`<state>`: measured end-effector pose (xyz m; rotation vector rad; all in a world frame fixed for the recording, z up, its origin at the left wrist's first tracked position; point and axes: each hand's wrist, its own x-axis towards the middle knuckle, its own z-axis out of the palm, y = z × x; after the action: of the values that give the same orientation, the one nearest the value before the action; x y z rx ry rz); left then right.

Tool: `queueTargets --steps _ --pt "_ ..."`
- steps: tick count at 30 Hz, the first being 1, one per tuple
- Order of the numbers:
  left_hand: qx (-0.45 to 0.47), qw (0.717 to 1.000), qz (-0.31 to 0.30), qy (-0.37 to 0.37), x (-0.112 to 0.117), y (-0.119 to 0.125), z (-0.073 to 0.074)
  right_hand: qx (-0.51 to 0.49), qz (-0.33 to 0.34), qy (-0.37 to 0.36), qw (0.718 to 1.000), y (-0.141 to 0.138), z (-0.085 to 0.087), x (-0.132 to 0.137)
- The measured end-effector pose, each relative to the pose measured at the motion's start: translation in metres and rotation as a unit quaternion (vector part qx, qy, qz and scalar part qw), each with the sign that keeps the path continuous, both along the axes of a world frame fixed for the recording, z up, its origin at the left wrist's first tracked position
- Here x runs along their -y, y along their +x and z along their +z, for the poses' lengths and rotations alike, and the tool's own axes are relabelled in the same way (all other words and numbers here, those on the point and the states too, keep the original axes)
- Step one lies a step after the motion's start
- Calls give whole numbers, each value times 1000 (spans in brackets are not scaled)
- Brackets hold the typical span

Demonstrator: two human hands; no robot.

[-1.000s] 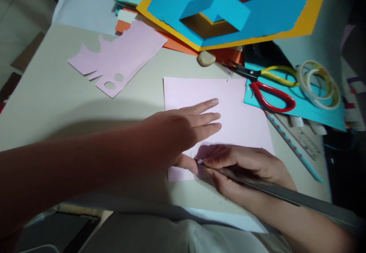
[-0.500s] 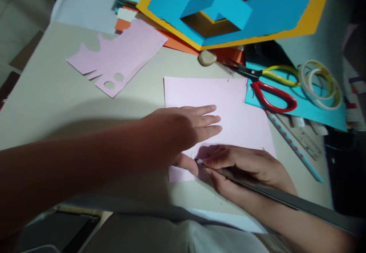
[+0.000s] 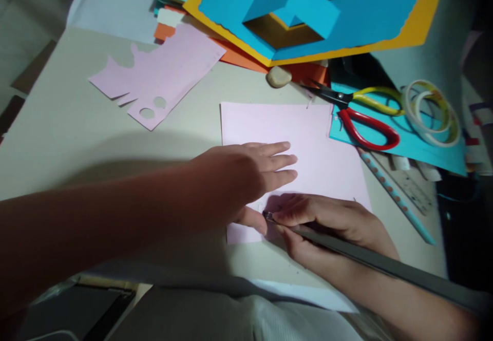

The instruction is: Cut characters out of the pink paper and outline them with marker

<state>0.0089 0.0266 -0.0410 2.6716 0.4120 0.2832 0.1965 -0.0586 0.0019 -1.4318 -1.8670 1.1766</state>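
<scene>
My left hand (image 3: 239, 182) lies flat with its fingers apart on a pale pink paper sheet (image 3: 292, 125), and its thumb reaches the sheet's lower part. Close beside that thumb, my right hand (image 3: 327, 228) grips a long grey pointed tool (image 3: 385, 266). Its metal tip rests on the pink sheet, though I cannot tell if it is a pencil or a craft knife. My right fingers hide the paper around the tip. Farther left, a pink paper cut-out (image 3: 162, 79) with notches and round holes lies apart from both hands.
Red-and-yellow-handled scissors (image 3: 365, 138) lie on a blue card (image 3: 423, 151) with tape rolls (image 3: 431, 112). A blue-and-orange pop-up paper piece (image 3: 292, 17) overhangs the far side of the pale table (image 3: 77, 110). A pale stone (image 3: 279, 76) and a blue dotted pencil (image 3: 393, 197) lie nearby.
My left hand's fingers have lowered and settled closer together on the sheet. My right hand and the tool's tip stay in almost the same place.
</scene>
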Motion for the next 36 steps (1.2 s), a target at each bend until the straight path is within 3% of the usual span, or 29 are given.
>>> queueTargets --steps 5,13,24,36 --pt "-28 1000 2 -5 -1 2 -2 5 7 8 1000 2 -6 -1" --pt "-45 999 -7 -13 -3 6 -4 57 -46 -38 997 -1 14 6" --pt "-7 1000 22 -13 6 -4 14 -13 25 5 1000 8 -10 1" --pt "-13 1000 16 -16 4 -3 11 -35 51 -4 998 8 -11 -1"
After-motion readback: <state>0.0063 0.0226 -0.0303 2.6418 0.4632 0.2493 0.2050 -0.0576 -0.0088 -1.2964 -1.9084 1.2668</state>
